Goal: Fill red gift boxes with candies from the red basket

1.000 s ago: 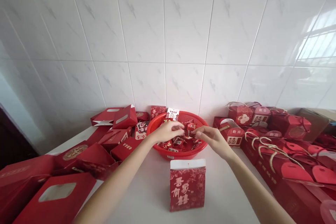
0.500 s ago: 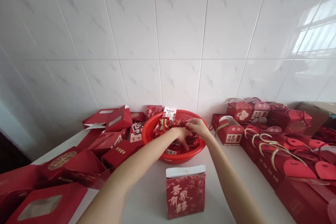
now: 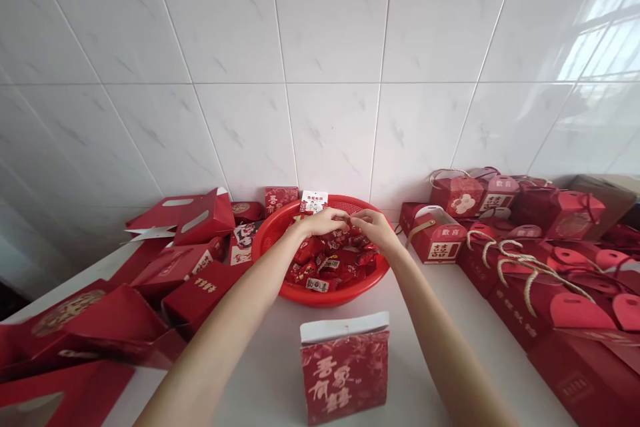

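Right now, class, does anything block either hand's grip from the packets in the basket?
Nothing visible does. The left grip and right grip are over the red basket, at the packets; the upright box stands nearer the camera.

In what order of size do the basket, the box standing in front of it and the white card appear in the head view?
Largest to smallest:
1. Basket
2. Box, the nearest of these
3. White card

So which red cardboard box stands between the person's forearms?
The red box with pale lettering and white flap, in front of the round red plastic basket; other boxes lie at either side or behind.
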Demonstrator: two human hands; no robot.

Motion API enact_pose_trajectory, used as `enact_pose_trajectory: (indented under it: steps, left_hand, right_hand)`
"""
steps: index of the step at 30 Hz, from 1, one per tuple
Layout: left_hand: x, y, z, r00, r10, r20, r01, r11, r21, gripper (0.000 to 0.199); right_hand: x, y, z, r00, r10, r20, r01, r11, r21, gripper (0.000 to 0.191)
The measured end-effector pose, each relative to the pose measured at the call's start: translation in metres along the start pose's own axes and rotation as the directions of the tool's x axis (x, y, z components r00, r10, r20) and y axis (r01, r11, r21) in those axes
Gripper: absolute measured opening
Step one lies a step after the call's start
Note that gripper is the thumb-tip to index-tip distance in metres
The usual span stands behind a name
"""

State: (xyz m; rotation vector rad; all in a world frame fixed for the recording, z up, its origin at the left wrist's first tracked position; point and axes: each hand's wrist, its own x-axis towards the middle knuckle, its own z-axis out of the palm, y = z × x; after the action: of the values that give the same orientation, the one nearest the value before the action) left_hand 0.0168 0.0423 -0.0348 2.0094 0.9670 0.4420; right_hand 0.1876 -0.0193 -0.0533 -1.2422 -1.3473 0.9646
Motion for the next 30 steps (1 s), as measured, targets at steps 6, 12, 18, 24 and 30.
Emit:
enact_pose_trajectory:
  steps: [6, 12, 18, 24, 30]
  left_hand:
    - [0.005, -0.002, 0.004, 0.999, -0.043, 0.02, 0.044, 0.999, -0.016, 0.03]
    - [0.003, -0.007, 0.006, 0.994, -0.072, 0.082, 0.038, 0.934, 0.355, 0.038]
    - [0.003, 0.002, 0.038, 0.994, -0.111, 0.01, 0.077, 0.753, 0.654, 0.057]
    - [0.008, 0.003, 0.055, 0.98, -0.179, -0.083, 0.186, 0.703, 0.686, 0.031]
    - [0.004, 0.006, 0.026, 0.991, -0.13, 0.015, 0.099, 0.819, 0.565, 0.012]
  right_hand:
    - [0.0, -0.002, 0.001, 0.997, 0.021, -0.068, -0.02, 1.0, 0.013, 0.018]
    - [-0.002, -0.005, 0.001, 0.994, 0.023, -0.102, -0.02, 0.999, 0.036, 0.017]
    - [0.001, 0.003, 0.001, 0.993, -0.013, -0.115, 0.019, 0.998, 0.054, 0.019]
    - [0.001, 0.004, 0.001, 0.993, -0.023, -0.115, 0.029, 0.998, 0.049, 0.02]
    - [0.003, 0.006, 0.0, 0.992, -0.044, -0.117, 0.052, 0.997, 0.059, 0.02]
